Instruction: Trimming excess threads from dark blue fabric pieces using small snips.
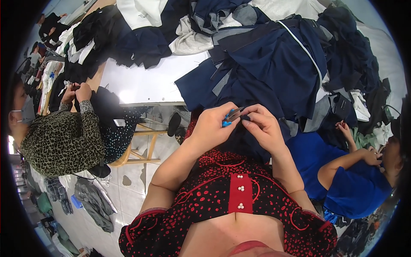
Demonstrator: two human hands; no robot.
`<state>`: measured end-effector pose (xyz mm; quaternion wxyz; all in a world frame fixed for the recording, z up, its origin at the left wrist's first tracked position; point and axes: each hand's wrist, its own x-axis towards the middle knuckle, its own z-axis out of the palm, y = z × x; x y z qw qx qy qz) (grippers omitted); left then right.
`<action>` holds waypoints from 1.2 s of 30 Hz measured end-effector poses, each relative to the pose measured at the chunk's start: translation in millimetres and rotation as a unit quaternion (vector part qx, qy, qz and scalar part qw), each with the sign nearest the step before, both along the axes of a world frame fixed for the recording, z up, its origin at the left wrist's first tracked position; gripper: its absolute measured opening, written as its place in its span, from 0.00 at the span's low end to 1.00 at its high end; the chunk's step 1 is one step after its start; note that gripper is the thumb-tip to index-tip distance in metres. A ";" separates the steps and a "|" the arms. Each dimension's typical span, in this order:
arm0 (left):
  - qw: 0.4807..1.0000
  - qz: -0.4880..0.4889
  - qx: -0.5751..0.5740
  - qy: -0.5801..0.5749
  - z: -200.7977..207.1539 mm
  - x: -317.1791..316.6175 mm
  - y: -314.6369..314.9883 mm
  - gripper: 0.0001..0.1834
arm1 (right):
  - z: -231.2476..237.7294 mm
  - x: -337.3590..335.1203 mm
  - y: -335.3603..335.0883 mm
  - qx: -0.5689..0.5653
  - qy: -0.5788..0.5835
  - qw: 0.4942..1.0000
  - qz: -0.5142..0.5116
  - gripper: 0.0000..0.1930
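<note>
Blue-handled snips (226, 123) are held in the left hand (213, 125), whose fingers are closed around the handle, in front of the near edge of the white surface (143, 81). Dark cloth (245, 118) is pinched between thumb and fingers of the right hand (264, 127), just right of the snips. The snips' long axis is slanted away from the body, toward the right hand; whether the cloth is touched by the blades cannot be told. Navy garments (274, 64) are heaped beyond both hands.
</note>
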<state>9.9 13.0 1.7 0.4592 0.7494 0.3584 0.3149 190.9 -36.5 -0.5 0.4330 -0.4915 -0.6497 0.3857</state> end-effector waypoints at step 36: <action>0.998 -0.041 0.049 0.024 32.0 -10.3 -13.8 0.18 | -15.5 4.3 3.1 -0.079 0.260 0.962 -0.008 0.04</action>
